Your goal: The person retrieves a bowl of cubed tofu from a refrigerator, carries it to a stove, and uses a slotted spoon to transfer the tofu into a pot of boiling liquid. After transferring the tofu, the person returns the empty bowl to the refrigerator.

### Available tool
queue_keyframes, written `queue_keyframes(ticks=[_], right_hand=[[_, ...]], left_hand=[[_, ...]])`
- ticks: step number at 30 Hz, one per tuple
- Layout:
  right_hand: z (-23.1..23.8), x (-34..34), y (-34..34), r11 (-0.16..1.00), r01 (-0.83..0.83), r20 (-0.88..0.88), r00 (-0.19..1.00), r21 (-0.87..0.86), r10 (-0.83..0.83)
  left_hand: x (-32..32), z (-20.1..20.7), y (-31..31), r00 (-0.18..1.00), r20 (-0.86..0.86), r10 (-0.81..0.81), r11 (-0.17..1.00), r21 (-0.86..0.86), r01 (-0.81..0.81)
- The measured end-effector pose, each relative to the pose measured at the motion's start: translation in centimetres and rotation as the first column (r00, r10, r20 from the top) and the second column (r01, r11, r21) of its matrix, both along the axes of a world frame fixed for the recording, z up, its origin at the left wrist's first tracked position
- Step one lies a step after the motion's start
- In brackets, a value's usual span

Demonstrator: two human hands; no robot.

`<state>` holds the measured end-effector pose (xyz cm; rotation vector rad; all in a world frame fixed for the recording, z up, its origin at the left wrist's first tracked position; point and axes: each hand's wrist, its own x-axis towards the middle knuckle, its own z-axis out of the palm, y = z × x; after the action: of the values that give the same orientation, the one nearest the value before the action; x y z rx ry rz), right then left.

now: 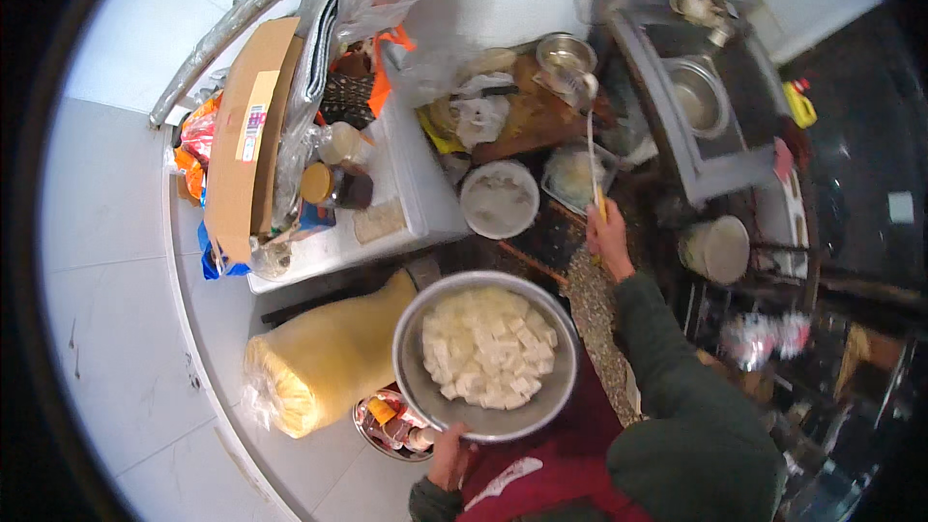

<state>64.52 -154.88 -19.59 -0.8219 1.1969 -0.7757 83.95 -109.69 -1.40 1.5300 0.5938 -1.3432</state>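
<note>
A large steel bowl (407, 367) of pale tofu cubes (491, 348) is in front of my body. At its lower left rim, my left hand (449, 456) is closed with the fingers on the edge. My right hand (609, 240) is wrapped round the yellowish handle of a long ladle (593, 150), held out ahead and to the right. The ladle's thin metal shaft reaches toward a small steel bowl (565, 56) on a brown board. The ladle's head is blurred; whether it touches that bowl, I cannot tell.
A white tub (499, 199) of cloudy liquid and a clear container (577, 179) stand ahead. On the left are a cardboard box (261, 135), a brown-lidded jar (319, 184) and a big yellow bag (333, 358). A metal sink (691, 101) and a pale bucket (720, 249) are at the right.
</note>
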Motion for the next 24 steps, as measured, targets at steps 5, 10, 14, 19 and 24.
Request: queue_keyframes(ticks=[5, 10, 14, 19, 24], right_hand=[[8.8, -15.8, 23.9, 0.952, -0.113, -0.071, 0.988, 0.283, 0.138], [12.8, -28.6, 48.9, 0.945, -0.031, -0.361, 0.92, 0.324, 0.154], [15.7, -33.1, 65.3, 0.903, 0.176, -0.405, 0.914, 0.392, -0.002], [20.7, -36.2, 78.3, 0.686, 0.592, -0.293, 0.806, 0.422, -0.515], [23.3, -46.8, 93.6, 0.439, 0.836, -0.199, 0.516, 0.329, -0.834]], left_hand=[[1.7, 0.8, 2.4, 0.957, 0.078, -0.281, 0.949, -0.129, 0.289], [1.1, 3.6, 5.0, 0.697, 0.135, -0.704, 0.693, -0.085, 0.716], [-2.8, 5.0, 7.2, 0.564, 0.092, -0.821, 0.555, -0.105, 0.825], [-9.4, 4.7, 10.0, 0.273, -0.04, -0.961, 0.276, -0.185, 0.943], [-24.4, 1.7, 17.9, -0.199, 0.311, -0.929, -0.29, -0.283, 0.914]])
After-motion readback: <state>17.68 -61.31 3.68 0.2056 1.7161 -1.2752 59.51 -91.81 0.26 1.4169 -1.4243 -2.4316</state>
